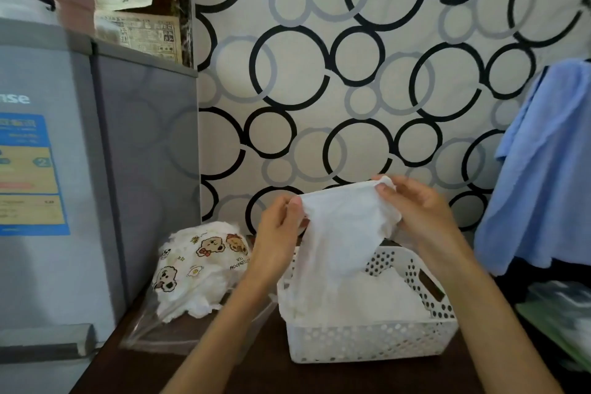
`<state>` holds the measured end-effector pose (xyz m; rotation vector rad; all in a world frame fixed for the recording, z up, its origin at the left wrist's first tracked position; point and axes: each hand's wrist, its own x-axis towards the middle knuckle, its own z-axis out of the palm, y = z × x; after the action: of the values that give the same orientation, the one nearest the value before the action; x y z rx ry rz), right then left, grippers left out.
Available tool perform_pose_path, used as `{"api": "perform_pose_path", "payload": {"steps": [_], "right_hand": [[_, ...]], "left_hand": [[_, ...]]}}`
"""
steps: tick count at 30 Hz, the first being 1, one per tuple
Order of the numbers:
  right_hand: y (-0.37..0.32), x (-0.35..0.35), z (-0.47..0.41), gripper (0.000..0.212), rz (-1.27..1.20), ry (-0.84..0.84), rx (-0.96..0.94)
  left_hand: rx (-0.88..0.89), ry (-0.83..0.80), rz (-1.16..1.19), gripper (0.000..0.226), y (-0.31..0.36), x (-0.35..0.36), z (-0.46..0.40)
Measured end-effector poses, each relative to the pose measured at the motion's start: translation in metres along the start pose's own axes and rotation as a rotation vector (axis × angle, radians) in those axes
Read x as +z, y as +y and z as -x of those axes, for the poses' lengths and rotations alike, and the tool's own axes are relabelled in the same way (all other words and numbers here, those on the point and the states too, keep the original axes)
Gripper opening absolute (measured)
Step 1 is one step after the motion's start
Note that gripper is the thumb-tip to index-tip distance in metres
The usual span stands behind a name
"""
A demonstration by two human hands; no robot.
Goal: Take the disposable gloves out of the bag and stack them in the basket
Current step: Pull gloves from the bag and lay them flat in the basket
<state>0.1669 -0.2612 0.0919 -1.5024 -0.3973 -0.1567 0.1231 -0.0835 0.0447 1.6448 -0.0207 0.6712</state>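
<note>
I am holding one thin white glove [343, 233] stretched above the basket [371, 341], left hand [281, 230] and right hand [415, 211] each pinching its top edge. The basket is looking roughly half full; the bag [198, 269] on the worktop [256, 371] is looking well stocked.

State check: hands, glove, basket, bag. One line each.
left hand: pinches the glove's top edge
right hand: pinches the other top corner
glove: held spread above the basket
basket: upright on the table, white gloves inside
bag: lying left of the basket, still bulging
</note>
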Motion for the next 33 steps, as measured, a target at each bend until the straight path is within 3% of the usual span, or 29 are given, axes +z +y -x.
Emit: {"api": "perform_pose_path", "payload": {"steps": [5,8,12,16,19,22,28,33], "right_hand": [[-0.005,0.015,0.004,0.012,0.517,0.278,-0.526],[0.004,0.020,0.005,0.013,0.633,0.275,-0.602],[0.015,0.021,0.005,0.012,0.409,0.139,-0.438],[0.025,0.005,0.006,0.015,0.201,-0.072,-0.052],[0.050,-0.015,-0.001,0.015,0.295,-0.172,0.228],[0.084,-0.030,-0.011,0.009,0.554,-0.167,0.343],[0.121,-0.052,-0.025,0.006,0.839,-0.080,0.256],[0.121,-0.060,-0.029,0.023,0.746,-0.216,0.383]], "left_hand": [[0.076,0.252,0.009,0.031,-0.001,0.031,-0.002],[0.129,0.362,-0.049,0.029,0.001,0.027,-0.003],[0.253,0.321,-0.365,0.021,0.009,-0.005,-0.006],[0.220,0.047,-0.675,0.021,0.015,-0.029,-0.034],[0.063,-0.275,-0.868,0.026,-0.014,-0.011,-0.056],[-0.010,-0.477,-1.006,0.023,-0.050,0.019,-0.058],[0.236,-0.450,-1.206,0.020,-0.083,0.051,-0.062],[0.293,-0.403,-1.273,0.023,-0.094,0.064,-0.062]]}}
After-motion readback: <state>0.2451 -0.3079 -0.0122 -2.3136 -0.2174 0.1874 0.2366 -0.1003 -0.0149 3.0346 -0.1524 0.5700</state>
